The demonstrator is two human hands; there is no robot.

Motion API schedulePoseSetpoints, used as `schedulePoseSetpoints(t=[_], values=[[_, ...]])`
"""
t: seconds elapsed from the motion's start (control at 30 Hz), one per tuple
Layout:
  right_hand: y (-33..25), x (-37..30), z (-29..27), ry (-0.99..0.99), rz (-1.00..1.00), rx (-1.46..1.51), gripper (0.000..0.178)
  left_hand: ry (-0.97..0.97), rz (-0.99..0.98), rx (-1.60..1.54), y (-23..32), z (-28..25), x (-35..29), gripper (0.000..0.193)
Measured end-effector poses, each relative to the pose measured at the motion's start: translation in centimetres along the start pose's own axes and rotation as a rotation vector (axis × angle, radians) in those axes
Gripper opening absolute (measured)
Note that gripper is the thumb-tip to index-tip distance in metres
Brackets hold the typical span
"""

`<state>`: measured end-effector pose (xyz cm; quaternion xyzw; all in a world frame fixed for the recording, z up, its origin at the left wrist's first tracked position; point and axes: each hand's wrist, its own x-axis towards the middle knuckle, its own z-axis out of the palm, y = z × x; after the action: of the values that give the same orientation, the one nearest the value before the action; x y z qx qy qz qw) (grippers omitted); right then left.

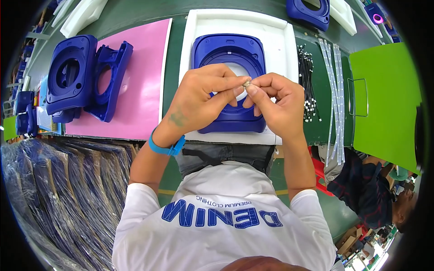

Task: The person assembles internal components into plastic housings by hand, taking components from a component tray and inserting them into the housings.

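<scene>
My left hand [205,92] and my right hand [280,101] meet at the fingertips over a blue plastic housing [228,45]. Between them, both hands pinch a small pale piece [246,84], too small for me to tell its kind. The housing has a large round opening, partly hidden behind my hands. It lies in a white foam tray [199,27]. A blue band [165,147] circles my left wrist.
Left, more blue housings [70,74] and a blue frame [110,83] rest on a pink sheet [144,49]. Black cables with white connectors [309,86], white LED strips [337,90] and a green panel [384,81] lie right. A person [366,189] works beyond.
</scene>
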<state>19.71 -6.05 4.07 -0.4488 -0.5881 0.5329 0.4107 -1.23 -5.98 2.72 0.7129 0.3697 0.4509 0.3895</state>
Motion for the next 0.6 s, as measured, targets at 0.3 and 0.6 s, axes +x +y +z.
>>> schedulePoseSetpoints(t=[0.3, 0.6], values=[[0.8, 2.7, -1.6, -0.078, -0.568, -0.478, 0.008, 0.36, 0.049, 0.314, 2.1, -4.7, -0.2, 0.028], [3.0, 8.2, -0.9, -0.101, -0.53, -0.688, 0.008, 0.239, 0.034, 0.223, 0.0, -2.9, -2.2, 0.021]])
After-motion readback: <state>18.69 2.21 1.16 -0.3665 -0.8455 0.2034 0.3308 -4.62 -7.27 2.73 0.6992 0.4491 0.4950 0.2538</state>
